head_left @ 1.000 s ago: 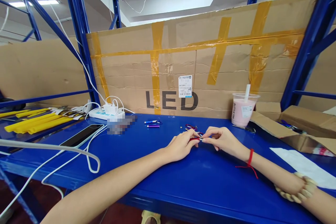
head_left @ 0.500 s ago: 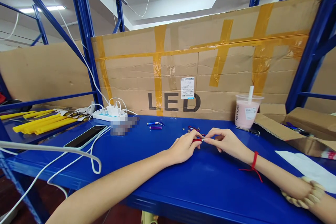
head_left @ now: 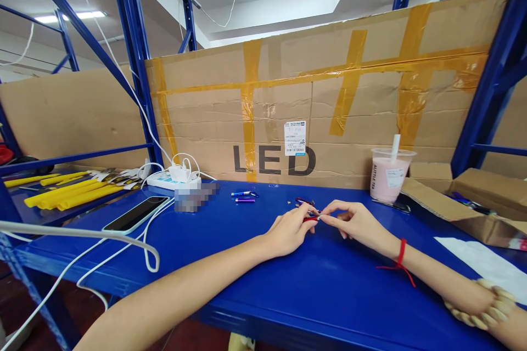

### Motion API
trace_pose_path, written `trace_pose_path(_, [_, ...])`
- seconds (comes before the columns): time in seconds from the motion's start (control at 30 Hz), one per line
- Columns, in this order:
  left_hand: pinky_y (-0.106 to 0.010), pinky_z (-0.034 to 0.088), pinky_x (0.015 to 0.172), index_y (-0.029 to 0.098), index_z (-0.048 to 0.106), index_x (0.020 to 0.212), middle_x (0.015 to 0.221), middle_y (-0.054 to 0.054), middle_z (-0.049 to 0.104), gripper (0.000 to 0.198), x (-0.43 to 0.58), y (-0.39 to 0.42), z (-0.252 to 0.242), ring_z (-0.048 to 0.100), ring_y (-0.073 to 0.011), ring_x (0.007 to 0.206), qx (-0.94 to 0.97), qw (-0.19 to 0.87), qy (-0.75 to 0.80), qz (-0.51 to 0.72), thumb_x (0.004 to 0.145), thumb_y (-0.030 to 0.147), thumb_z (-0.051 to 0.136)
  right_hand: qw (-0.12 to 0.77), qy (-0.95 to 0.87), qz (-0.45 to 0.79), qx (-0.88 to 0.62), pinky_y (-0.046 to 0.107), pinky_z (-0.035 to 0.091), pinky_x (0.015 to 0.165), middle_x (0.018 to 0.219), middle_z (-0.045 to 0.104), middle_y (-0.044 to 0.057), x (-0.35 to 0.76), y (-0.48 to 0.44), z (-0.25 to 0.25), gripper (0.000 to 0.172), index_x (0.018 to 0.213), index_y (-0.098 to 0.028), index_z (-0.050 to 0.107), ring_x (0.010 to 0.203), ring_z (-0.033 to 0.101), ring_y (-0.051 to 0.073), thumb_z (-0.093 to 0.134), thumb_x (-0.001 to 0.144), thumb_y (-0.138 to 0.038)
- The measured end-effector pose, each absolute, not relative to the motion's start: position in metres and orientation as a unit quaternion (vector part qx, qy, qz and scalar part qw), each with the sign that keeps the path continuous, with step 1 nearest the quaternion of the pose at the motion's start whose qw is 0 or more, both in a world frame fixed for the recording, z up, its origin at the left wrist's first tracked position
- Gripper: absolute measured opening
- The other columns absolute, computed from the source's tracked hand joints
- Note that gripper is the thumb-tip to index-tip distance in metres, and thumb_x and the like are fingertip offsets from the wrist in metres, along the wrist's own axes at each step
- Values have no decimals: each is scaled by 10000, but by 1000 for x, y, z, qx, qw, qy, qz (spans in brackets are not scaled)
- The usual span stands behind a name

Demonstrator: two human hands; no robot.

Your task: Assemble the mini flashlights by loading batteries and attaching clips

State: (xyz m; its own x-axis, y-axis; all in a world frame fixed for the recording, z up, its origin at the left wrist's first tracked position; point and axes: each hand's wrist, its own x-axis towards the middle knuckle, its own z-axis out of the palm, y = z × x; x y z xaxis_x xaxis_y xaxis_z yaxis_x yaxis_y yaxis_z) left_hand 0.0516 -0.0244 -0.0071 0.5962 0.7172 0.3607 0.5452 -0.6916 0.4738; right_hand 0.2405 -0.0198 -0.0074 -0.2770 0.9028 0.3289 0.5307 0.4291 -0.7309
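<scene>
My left hand point(head_left: 288, 229) pinches a small red cylindrical gadget point(head_left: 309, 219), like a tiny keychain torch, low over the blue metal table point(head_left: 230, 252). My right hand point(head_left: 354, 222) meets it from the right, thumb and forefinger closed on the gadget's right end. Both hands rest close to the tabletop. Just behind the fingers lies a red and blue clip piece point(head_left: 303, 202). Two more small torches, one blue point(head_left: 241, 193) and one purple point(head_left: 245, 200), lie farther back left.
A pink drink cup with a straw point(head_left: 388, 175) stands at the right beside an open cardboard box point(head_left: 473, 203). A phone point(head_left: 135, 214), white cables and a power strip point(head_left: 175, 178) are at the left. Yellow tubes point(head_left: 69, 194) lie beyond. A taped cardboard wall marked LED backs the table.
The view has shifted slightly. Both hands stay joined on the red gadget, with only small finger movements at its right end.
</scene>
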Motion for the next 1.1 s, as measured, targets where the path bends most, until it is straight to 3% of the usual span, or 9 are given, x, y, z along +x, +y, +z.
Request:
trace_pose_path(0.3, [-230,422,719,181,483,1052,733,13,616,192,53,-16,-14,577,-127,727,873,209,305,318,906,218,364,370,-751,287,-466,191,333,381,394,464,-54,239,-20,-6,369,784,-152,580,351,416,74,571,715,-514])
trace_pose_path(0.47, [-216,415,721,145,526,1008,771,-14,618,178,55,-17,-13,571,-128,745,858,230,307,343,891,191,399,413,-737,312,-434,175,351,349,613,525,-27,239,-20,-1,376,783,-164,521,382,461,54,592,695,-523])
trace_pose_path(0.6, [-217,416,692,145,534,945,770,-14,602,153,55,-17,-12,561,-129,723,851,235,320,344,886,196,402,419,-735,326,-421,171,352,342,626,500,-34,237,-22,1,380,800,-172,493,387,465,53,566,712,-535])
trace_pose_path(0.9, [-217,398,720,185,512,982,751,18,592,183,54,-16,-14,553,-122,739,864,221,288,348,908,253,360,411,-747,316,-416,174,339,391,483,500,-47,246,-18,-2,311,787,-162,552,393,436,57,592,731,-465])
trace_pose_path(1.1, [-204,412,662,176,540,991,692,26,577,216,54,-17,-13,539,-111,657,870,205,284,346,909,250,354,388,-756,320,-419,196,361,411,655,587,4,247,-20,1,325,748,-149,584,434,459,59,627,692,-467])
